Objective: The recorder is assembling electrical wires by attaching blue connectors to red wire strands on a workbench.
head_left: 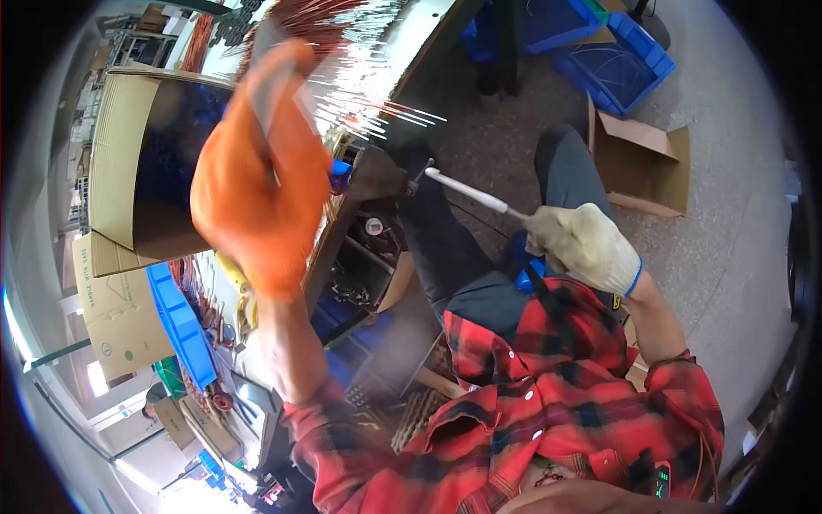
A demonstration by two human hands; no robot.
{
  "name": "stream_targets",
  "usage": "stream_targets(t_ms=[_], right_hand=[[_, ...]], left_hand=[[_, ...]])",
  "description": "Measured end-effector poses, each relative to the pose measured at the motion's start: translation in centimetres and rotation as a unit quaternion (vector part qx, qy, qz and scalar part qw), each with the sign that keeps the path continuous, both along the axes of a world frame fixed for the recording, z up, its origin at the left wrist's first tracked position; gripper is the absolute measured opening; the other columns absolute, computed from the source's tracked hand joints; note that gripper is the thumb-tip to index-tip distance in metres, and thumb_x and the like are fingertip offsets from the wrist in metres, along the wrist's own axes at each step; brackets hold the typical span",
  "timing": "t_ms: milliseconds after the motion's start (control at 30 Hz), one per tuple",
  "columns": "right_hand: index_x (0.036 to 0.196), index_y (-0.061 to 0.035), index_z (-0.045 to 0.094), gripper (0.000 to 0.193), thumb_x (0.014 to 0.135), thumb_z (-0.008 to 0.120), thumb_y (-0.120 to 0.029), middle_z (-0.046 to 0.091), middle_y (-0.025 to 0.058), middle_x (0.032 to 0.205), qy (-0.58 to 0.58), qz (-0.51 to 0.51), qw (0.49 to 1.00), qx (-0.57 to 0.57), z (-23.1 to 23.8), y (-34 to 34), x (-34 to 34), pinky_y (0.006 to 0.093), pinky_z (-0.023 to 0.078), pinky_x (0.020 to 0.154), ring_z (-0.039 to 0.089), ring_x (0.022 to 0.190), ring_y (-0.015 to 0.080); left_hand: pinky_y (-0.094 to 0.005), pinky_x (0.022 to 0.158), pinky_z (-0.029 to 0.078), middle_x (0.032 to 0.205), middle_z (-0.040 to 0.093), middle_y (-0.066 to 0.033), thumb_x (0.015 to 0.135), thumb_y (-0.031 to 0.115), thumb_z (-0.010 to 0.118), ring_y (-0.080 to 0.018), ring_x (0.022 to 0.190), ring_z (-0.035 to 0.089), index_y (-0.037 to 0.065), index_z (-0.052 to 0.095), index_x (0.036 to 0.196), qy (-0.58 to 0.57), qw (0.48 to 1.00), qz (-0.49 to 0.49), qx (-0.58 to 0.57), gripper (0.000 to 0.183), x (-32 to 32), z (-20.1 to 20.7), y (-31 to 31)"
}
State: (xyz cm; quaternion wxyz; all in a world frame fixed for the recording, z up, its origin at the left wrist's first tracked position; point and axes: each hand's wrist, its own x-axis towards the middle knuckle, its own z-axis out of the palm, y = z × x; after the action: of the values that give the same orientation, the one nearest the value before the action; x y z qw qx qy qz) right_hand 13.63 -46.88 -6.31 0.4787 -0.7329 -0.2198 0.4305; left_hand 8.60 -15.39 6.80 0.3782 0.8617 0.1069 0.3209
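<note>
We're watching for trouble just beyond the fingers of the left hand [261, 171]: thin red and white rods [364, 98] are jutting past the bench [424, 21] edge there, and a brush from that orange glove could, we reckon, be snagging them or tipping them over. We're also eyeing the white-sleeved rod [471, 192], running out ahead of the right hand [586, 247]; a slackening grip could be letting it twist or drop toward the legs [441, 231]. Its far tip is sitting near a dark fixture [381, 176], and we're not managing to tell whether they're touching; a knock there could be jarring it. On pose, we're seeing the right fingers closing round the rod's bare end, wrist pointing inward, elbow bending. The left arm is reaching forward, its fingers pointing away from the body, a cardboard box [120, 163] standing beside them; blur is hiding whether they're pinching anything.
</note>
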Motion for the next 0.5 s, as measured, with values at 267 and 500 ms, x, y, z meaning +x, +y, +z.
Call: stream_targets(t_ms=[267, 500], right_hand=[[0.114, -0.0042, 0.076, 0.035, 0.114, 0.065, -0.037, 0.072, 0.0223, 0.079, -0.195, 0.043, 0.979, 0.053, 2.4, 7.0, -1.0, 0.0492, 0.056, 0.064, 0.074, 0.075, 0.0415], [0.106, -0.0028, 0.076, 0.039, 0.113, 0.07, -0.041, 0.069, 0.0096, 0.07, -0.114, -0.004, 0.985, 0.127, 2.5, 11.4, -1.0, 0.0401, 0.053, 0.06, 0.066, 0.059, 0.0213]], left_hand=[[-0.0197, 0.069, 0.04, 0.087, 0.072, 0.0047, 0.111, 0.021, 0.069, -0.0006, 0.074, 0.05, -0.001, 0.084, 0.124, -0.071, 0.995, 0.005, -0.064, 0.029, 1.0, -4.2, 6.3], [-0.0228, 0.063, 0.026, 0.075, 0.046, 0.0153, 0.114, 0.037, 0.068, 0.0003, 0.069, 0.035, 0.005, 0.087, 0.12, -0.021, 0.982, 0.099, -0.162, 0.038, 0.3, -6.7, 5.5]])
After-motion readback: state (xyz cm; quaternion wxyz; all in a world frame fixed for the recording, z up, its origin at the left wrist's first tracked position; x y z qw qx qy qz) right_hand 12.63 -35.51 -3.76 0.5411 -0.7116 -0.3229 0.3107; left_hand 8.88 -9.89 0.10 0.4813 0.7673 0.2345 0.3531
